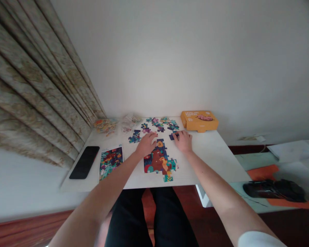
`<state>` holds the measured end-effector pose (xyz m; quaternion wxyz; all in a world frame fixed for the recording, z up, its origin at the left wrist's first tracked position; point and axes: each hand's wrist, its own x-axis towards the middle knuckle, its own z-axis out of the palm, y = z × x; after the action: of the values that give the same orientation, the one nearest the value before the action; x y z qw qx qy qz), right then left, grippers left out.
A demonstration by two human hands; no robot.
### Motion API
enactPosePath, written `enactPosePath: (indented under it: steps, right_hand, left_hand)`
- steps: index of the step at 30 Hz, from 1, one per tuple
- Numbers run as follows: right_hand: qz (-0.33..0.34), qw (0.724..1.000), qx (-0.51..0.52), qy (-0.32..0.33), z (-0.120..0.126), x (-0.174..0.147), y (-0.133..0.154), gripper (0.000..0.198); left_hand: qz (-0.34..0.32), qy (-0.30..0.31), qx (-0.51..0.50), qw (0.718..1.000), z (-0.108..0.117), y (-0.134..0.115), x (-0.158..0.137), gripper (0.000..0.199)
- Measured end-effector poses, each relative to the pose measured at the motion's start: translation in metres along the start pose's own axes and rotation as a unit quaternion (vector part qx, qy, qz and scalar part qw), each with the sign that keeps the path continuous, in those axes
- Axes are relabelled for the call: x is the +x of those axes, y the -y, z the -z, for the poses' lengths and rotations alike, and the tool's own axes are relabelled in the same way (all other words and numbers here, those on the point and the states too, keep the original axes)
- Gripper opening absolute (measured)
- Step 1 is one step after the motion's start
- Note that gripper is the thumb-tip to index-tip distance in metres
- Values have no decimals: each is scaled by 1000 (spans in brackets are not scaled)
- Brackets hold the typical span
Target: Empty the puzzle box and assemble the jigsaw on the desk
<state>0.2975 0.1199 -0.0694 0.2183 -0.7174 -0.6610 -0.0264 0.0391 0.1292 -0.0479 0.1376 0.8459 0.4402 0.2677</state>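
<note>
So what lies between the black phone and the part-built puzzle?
In the head view, a printed picture sheet lies between phone and part-built puzzle; the left forearm crosses there too.

We are cataloguing: puzzle (pixel 156 161), printed card; box (pixel 199 124), matt cardboard. We are also listing: tabletop (pixel 211 164), smooth; curtain (pixel 38 68), cloth.

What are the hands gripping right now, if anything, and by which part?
The right hand partly covers the right side of a dark puzzle piece, but whether it grips it cannot be told. No piece shows clearly in the left hand.
</note>
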Motion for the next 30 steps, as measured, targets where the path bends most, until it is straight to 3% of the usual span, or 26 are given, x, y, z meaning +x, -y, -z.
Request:
enactPosePath:
  steps: [6, 12, 21, 24, 30]
  right_hand:
    - [-34, 999, 0, 24, 0, 5, 2, 38]
    - [-42, 998, -21, 48, 3, 7, 5, 39]
    - [-44, 997, -28, 52, 3, 8, 7, 41]
    - [-43, 997, -25, 51, 3, 8, 6, 41]
    - [-43, 997, -23, 52, 4, 7, 7, 41]
  left_hand:
    - [86, 20, 21, 996, -34, 2, 113, 41]
    - [202, 58, 92, 973, -60, -11, 167, 47]
    - [203, 92, 149, 963, -59, -5, 184, 37]
    - [168, 106, 177, 964, -50, 2, 179, 30]
    - [94, 104, 218, 966, -30, 14, 154, 40]
